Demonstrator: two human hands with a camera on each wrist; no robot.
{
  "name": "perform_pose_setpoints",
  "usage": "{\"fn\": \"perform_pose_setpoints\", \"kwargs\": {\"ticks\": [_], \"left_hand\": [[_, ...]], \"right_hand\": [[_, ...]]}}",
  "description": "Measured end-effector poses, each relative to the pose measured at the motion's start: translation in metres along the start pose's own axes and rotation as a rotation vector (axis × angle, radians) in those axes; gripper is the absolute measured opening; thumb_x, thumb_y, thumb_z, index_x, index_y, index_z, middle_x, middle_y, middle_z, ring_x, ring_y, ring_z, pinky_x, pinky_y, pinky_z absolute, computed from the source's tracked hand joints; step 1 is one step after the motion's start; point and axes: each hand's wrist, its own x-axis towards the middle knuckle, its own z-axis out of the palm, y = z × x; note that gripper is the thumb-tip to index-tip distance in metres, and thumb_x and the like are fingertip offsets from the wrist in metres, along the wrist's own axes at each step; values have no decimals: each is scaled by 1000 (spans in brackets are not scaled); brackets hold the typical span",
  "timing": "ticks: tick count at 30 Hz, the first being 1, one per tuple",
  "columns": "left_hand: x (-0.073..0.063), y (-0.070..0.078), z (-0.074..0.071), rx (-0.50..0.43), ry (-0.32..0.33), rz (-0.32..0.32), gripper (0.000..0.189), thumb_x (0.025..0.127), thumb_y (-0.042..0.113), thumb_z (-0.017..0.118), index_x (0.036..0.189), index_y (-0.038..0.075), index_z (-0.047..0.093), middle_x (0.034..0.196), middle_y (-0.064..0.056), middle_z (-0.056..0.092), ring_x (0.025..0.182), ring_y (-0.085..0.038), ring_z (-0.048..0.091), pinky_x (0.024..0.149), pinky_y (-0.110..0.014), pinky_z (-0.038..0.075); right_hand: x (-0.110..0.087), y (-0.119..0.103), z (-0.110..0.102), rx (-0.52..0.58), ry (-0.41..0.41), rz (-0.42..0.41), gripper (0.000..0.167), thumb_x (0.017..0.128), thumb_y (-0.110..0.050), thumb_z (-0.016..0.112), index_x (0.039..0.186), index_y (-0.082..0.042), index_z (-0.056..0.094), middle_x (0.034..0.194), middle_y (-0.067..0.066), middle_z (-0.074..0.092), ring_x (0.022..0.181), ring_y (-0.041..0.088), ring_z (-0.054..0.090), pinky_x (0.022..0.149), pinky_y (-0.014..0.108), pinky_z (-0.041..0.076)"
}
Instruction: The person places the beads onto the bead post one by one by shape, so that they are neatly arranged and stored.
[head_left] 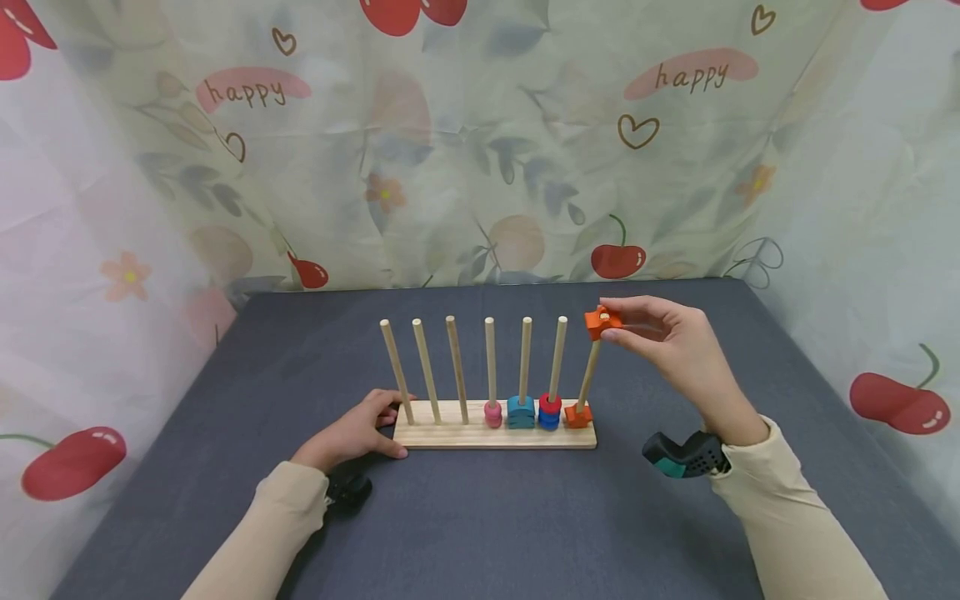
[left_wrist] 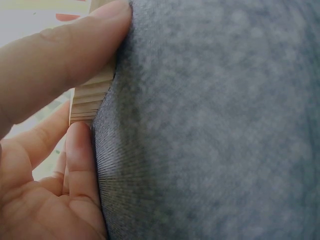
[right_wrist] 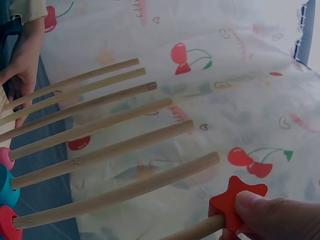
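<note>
A pale wooden peg board (head_left: 487, 438) with a row of upright dowels lies on the table. My left hand (head_left: 352, 433) grips its left end, thumb along the front edge and fingers at the end and behind; its end grain (left_wrist: 89, 100) shows in the left wrist view. My right hand (head_left: 671, 346) pinches an orange star-shaped bead (head_left: 597, 323), threaded at the top of the rightmost dowel (head_left: 590, 371). Thumb and star (right_wrist: 231, 202) appear close up in the right wrist view. At that dowel's foot sits another orange star bead (head_left: 577, 416).
Pink beads (head_left: 492, 415), teal beads (head_left: 521, 413) and a red bead (head_left: 550, 402) over blue ones (head_left: 549, 422) sit low on neighbouring dowels. The three left dowels (head_left: 426, 367) are bare. Behind the dark table (head_left: 480, 525) hangs a printed curtain (head_left: 465, 167).
</note>
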Motion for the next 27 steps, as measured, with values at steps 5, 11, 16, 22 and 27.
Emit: {"fn": "perform_pose_setpoints", "kwargs": {"ticks": [5,11,16,22,27], "left_hand": [[0,0,0,2,-1,2,80,71,13,87,140,8,47,129,-17,38,121,-32,43,107,-51,35],[-1,1,0,0,-4,0,80,71,13,87,140,8,47,130,-17,37,122,-33,43,107,-52,35],[-1,1,0,5,-5,1,79,70,13,87,139,7,47,129,-17,37,121,-33,43,106,-52,35],[-1,2,0,21,7,-3,79,70,13,87,139,7,49,125,-16,40,116,-30,43,104,-50,35],[-2,3,0,20,9,-4,79,69,13,87,139,8,49,124,-16,41,116,-31,43,104,-51,35]], "right_hand": [[-2,7,3,-78,-40,107,40,84,-29,75,119,-11,68,110,10,72,88,4,70,78,19,53],[-3,17,8,-154,-109,167,37,82,-26,77,112,-8,70,108,10,72,93,19,70,83,38,55],[-3,27,16,-195,-166,174,32,80,-21,79,108,-9,71,101,7,73,91,21,70,82,41,55],[-5,39,25,-223,-232,185,27,80,-15,79,104,-7,70,100,8,73,92,23,69,81,40,55],[-6,52,35,-272,-258,204,25,79,-12,79,102,-6,69,98,9,72,90,23,68,81,40,56]]}}
